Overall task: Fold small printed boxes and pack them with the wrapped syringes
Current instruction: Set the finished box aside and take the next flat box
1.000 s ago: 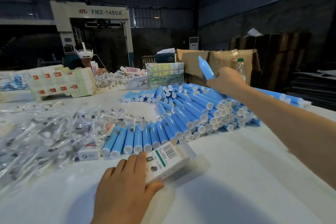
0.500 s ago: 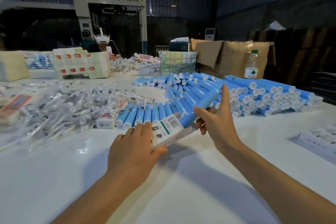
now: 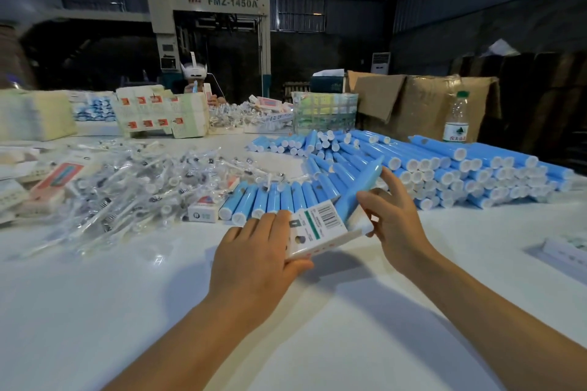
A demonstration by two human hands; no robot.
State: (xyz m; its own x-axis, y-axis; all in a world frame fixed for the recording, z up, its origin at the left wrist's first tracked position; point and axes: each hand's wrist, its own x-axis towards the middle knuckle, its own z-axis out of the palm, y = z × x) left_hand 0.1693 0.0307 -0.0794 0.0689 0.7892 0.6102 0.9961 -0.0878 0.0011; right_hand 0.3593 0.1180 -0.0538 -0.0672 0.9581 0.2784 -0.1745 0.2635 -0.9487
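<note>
Wrapped syringes (image 3: 133,187) heaped toward the desk's (image 3: 95,311) left edge. Left hand (image 3: 257,259) grips the printed box (image 3: 320,227) mid-desk, steadying its open end; right hand (image 3: 392,219) pinches a blue tube (image 3: 360,190), feeding it inside.

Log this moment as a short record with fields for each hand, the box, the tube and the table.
left hand: holds the box from the left, thumb under it
right hand: steadies the blue tube at the box mouth
box: printed, barcode up, tilted, open at its right end
blue tube: lower end inside the box
table: white; wrapped syringes left, stacked tubes right
</note>
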